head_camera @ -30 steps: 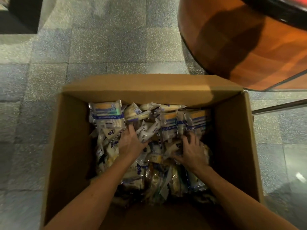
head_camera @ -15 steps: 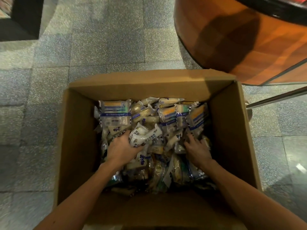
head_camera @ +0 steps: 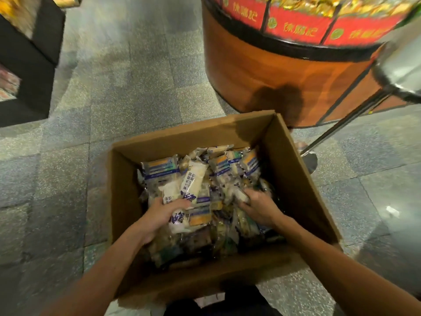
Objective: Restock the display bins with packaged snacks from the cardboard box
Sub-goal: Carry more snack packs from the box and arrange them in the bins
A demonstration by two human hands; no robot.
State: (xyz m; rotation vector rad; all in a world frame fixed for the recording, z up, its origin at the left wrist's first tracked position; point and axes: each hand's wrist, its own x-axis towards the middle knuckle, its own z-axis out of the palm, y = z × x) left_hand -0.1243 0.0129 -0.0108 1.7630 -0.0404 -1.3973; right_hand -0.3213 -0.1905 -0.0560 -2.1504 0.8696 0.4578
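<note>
An open cardboard box (head_camera: 293, 179) stands on the floor below me, filled with several cream and blue snack packets (head_camera: 159, 171). My left hand (head_camera: 159, 215) is inside it and grips a bunch of packets (head_camera: 191, 185) that stick up above the pile. My right hand (head_camera: 258, 205) is at the right of the pile, fingers curled round more packets (head_camera: 238, 192). The round display bin (head_camera: 284, 71), orange with a red band, stands behind the box, with gold-wrapped snacks (head_camera: 307, 3) on top.
A slanted metal pole (head_camera: 337, 127) with a round foot stands right of the box, under a grey metal surface (head_camera: 403, 65). A black display stand (head_camera: 29, 65) is at far left. Grey tiled floor (head_camera: 125, 87) surrounds the box.
Both hands have closed on packets and lifted them from the pile. My view has risen and tilted up, bringing the display bin's red band and top into sight.
</note>
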